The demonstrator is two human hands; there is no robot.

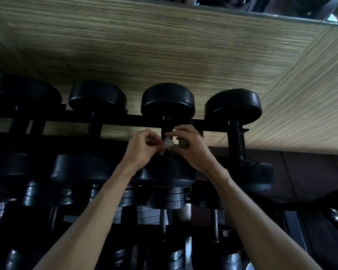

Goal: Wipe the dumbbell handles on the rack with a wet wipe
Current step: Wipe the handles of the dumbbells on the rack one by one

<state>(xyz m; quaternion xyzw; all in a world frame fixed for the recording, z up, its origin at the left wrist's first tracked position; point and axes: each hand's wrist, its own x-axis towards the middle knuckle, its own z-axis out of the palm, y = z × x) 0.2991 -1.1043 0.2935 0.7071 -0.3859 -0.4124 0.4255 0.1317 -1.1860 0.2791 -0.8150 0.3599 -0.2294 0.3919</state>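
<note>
A small crumpled white wet wipe [167,143] is pinched between my left hand [142,148] and my right hand [189,147], just in front of the dark handle [166,124] of the third black dumbbell [167,99] on the rack's top row. Both hands have their fingers curled onto the wipe. My right hand also keeps a small dull greenish piece [183,144] tucked under its fingers; what it is I cannot tell. The lower part of that handle is hidden behind my hands.
The black rack [115,118] carries a row of round-headed dumbbells, with another [236,108] to the right and others [97,97] to the left. Lower rows hold plate-loaded dumbbells [164,197]. A wood-grain wall [164,45] stands behind, with a mirror edge above.
</note>
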